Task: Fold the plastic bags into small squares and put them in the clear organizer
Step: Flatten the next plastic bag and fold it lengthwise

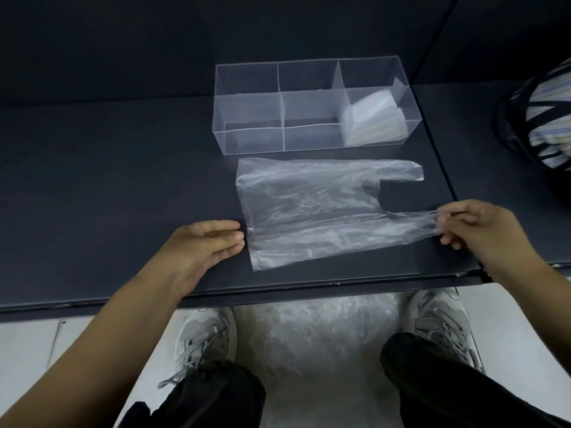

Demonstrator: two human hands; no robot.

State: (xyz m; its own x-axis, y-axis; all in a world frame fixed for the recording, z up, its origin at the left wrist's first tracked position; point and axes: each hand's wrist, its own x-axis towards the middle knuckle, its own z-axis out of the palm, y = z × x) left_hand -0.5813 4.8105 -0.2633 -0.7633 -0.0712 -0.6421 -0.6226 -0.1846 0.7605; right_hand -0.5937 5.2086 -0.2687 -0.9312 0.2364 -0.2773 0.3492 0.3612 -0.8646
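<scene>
You will find nothing to read here: the clear organizer (253, 140), the plastic bag (309, 205) and the dark worktop (108, 180) carry no legible text, label, brand or number.

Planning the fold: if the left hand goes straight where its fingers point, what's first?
Likely the plastic bag, whose edge lies just ahead of the left hand; whether they touch is unclear.

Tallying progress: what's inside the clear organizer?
The organizer holds folded bags in its right-end compartment; the other compartments show nothing. The bags overlap, so how many are there cannot be told.
</scene>
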